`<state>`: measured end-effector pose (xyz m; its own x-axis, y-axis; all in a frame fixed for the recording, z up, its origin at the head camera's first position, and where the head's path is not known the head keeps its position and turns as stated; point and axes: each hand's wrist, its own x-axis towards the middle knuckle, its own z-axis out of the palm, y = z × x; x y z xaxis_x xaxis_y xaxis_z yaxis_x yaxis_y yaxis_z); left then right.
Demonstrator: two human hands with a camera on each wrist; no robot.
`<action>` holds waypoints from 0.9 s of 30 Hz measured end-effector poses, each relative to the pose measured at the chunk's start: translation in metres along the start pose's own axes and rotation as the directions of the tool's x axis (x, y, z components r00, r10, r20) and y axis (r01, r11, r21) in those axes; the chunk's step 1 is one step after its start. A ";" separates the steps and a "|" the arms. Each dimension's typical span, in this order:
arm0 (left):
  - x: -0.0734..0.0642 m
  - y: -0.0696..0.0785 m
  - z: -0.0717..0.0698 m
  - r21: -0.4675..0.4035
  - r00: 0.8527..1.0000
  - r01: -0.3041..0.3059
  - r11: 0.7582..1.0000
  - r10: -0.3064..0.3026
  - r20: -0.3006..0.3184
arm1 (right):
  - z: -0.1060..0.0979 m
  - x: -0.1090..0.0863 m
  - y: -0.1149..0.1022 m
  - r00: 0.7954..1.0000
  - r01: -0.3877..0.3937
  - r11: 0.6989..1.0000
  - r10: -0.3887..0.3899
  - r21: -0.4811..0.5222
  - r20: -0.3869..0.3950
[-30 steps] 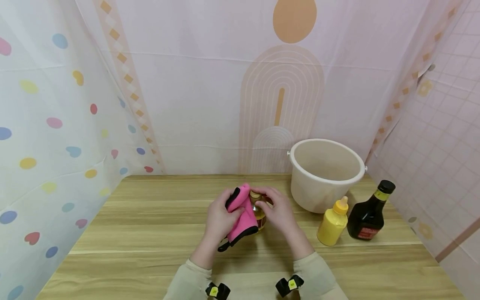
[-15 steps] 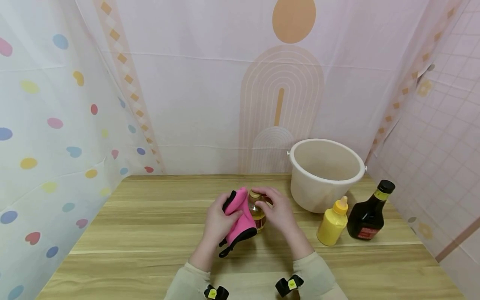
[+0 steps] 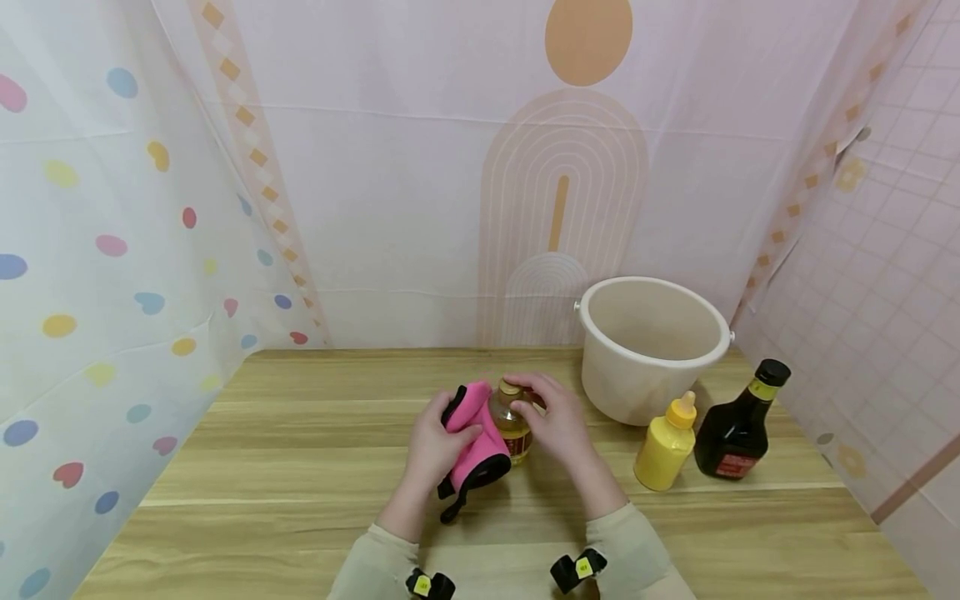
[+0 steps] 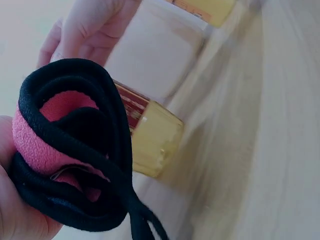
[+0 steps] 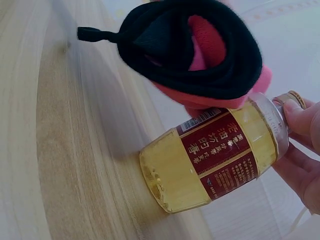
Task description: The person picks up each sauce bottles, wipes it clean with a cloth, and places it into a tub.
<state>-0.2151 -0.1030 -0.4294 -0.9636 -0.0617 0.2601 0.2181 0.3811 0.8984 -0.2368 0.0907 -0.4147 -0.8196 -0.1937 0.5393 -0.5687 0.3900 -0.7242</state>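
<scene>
Gripped by the left hand [image 3: 433,446], a pink cloth [image 3: 475,429] was beside an upright bottle [image 3: 517,445] in the head view, while the right hand [image 3: 557,425] pinched its neck. The left-wrist view showed a black loop [image 4: 141,222]; the right-wrist, a red label [image 5: 216,154].

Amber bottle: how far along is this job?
Done: the right hand holds the amber bottle by its capped neck; the left hand grips the pink cloth.
In hand: the cloth is at the bottle's side, apparently for wiping; contact isn't certain.
Left: probably finishing this bottle, then putting the cloth down. No hand touches the yellow squeeze bottle or dark bottle; can't tell whether they're included.
</scene>
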 end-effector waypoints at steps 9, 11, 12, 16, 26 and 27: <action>0.001 -0.008 0.003 0.001 1.000 0.030 1.000 -0.030 0.003 | 0.001 0.000 0.000 1.000 0.012 1.000 -0.012 -0.003 -0.007; 0.001 -0.009 0.003 0.000 0.999 0.034 0.999 -0.034 0.006 | 0.001 0.000 0.000 1.000 0.009 1.000 -0.009 0.001 -0.007; 0.002 -0.010 0.003 -0.001 0.999 0.032 0.999 -0.032 0.010 | 0.001 0.000 0.000 1.000 0.009 1.000 -0.009 0.003 -0.007; 0.002 -0.013 0.005 -0.007 0.999 0.049 0.999 -0.049 0.021 | 0.001 0.000 0.000 1.000 0.025 1.000 -0.025 0.001 -0.010; 0.004 -0.025 0.009 0.127 0.999 0.012 0.992 -0.019 0.051 | 0.000 0.000 0.000 1.000 0.003 1.000 -0.003 -0.006 -0.003; 0.005 -0.025 0.009 0.145 0.998 0.006 0.989 -0.014 0.055 | 0.000 0.000 -0.001 1.000 -0.001 1.000 0.001 -0.005 -0.003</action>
<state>-0.2265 -0.1043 -0.4540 -0.9735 -0.0163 0.2280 0.1879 0.5106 0.8390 -0.2362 0.0904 -0.4146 -0.8198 -0.1909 0.5399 -0.5677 0.3950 -0.7223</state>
